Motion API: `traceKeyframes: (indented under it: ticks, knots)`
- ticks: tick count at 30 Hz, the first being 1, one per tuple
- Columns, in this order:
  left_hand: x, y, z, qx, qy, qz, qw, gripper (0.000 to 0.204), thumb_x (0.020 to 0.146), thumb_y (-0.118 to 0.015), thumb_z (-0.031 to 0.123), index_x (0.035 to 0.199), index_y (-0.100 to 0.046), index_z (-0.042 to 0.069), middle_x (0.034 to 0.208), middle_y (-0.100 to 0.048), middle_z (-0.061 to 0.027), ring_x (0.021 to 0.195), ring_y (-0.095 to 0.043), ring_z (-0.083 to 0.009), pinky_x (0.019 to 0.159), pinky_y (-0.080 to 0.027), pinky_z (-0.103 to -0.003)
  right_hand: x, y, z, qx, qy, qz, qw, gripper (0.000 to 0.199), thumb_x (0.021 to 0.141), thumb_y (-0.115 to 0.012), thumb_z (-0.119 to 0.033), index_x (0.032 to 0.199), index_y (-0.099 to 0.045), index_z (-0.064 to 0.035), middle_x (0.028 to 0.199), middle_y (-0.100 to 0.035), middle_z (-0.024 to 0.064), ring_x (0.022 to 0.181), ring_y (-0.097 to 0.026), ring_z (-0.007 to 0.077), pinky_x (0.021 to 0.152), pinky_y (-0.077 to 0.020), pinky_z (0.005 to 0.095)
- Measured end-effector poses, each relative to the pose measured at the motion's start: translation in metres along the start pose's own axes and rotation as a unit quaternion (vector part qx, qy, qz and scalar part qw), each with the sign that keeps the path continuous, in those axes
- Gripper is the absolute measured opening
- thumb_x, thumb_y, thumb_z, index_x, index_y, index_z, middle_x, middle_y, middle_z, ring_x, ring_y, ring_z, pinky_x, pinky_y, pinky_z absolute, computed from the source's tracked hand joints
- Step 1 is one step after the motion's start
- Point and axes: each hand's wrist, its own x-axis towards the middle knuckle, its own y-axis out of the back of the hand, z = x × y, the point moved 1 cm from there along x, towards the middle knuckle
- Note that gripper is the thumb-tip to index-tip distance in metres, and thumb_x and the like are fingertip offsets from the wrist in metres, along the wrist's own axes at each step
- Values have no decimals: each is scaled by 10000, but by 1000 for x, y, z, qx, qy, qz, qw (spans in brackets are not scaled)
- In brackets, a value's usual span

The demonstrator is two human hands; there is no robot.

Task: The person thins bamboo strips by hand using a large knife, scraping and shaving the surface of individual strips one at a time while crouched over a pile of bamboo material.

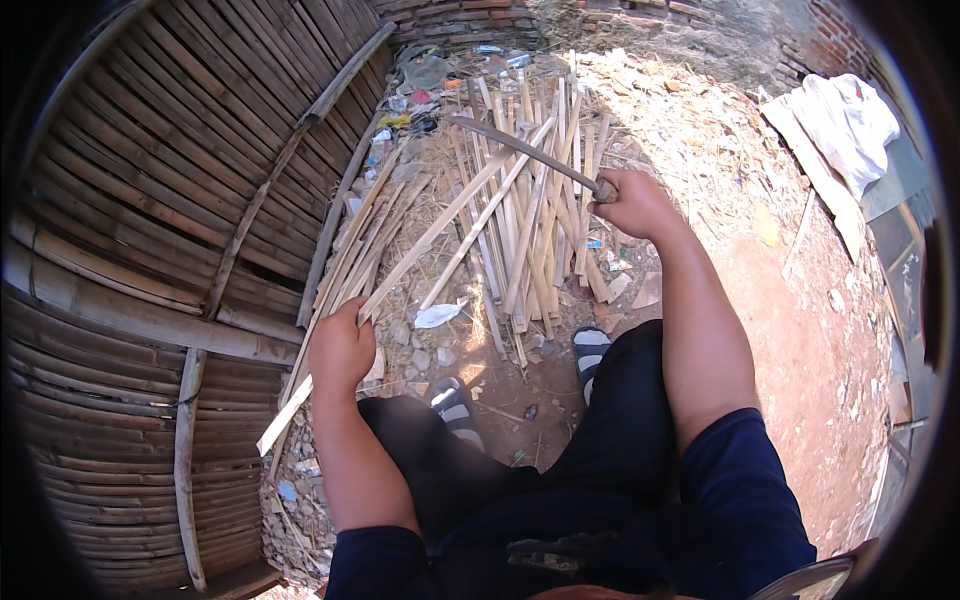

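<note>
The right hand (630,203) closes around the short brown handle of a long, curved dark-metal blade (532,152); the left hand (342,350) grips a long, flat, pale wooden strip (440,228) slanting up toward the blade. Beyond, a loose heap of narrow pale strips (545,240) covers debris-strewn ground (780,290).

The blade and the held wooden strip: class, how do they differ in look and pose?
The blade is dark, the wooden strip pale. The blade slants down rightward, the strip leftward. The right hand grips the blade's handle; the left hand grips the strip partway along. Both are long and narrow.
</note>
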Motion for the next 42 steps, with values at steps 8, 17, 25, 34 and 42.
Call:
traceKeyframes:
  ticks: [8, 17, 25, 34, 42]
  knots:
    - [4, -4, 9, -42, -14, 8, 999, 346, 880, -637, 112, 1195, -758, 40, 888, -726, -279, 861, -709, -471, 802, -561, -529, -18, -1, -48, -62, 151, -92, 982, 312, 814, -861, -288, 970, -722, -57, 841, -714, 190, 837, -694, 388, 766, -526, 475]
    - [4, -3, 1, -22, 14, -2, 1000, 335, 899, -633, 138, 1201, -761, 75, 911, -729, -278, 904, -708, -476, 821, -557, -541, 7, -2, 15, 59, 18, 31, 998, 415, 817, -841, -298, 1116, -746, -26, 1081, -751, 213, 1027, -718, 385, 898, -554, 474]
    - [3, -9, 12, -40, 14, -32, 999, 335, 926, -619, 169, 1223, -760, 105, 963, -741, -266, 946, -712, -467, 852, -555, -536, -21, -14, -67, -82, 164, -129, 975, 298, 823, -817, -276, 1050, -753, -93, 933, -739, 195, 953, -715, 405, 844, -557, 510]
    - [1, -2, 16, -58, 36, -41, 997, 347, 937, -606, 171, 1244, -754, 103, 965, -736, -273, 943, -709, -469, 842, -553, -530, -1, 3, -25, 34, 30, 18, 999, 305, 855, -820, -279, 1055, -744, -62, 904, -730, 223, 895, -709, 413, 801, -545, 505]
    - [2, -13, 31, -125, 15, -49, 991, 292, 966, -634, 160, 1212, -732, 35, 941, -717, -283, 924, -705, -473, 816, -547, -464, -25, -20, -72, -44, 219, -31, 974, 224, 822, -827, -239, 917, -705, -76, 816, -702, 177, 823, -695, 406, 711, -521, 502]
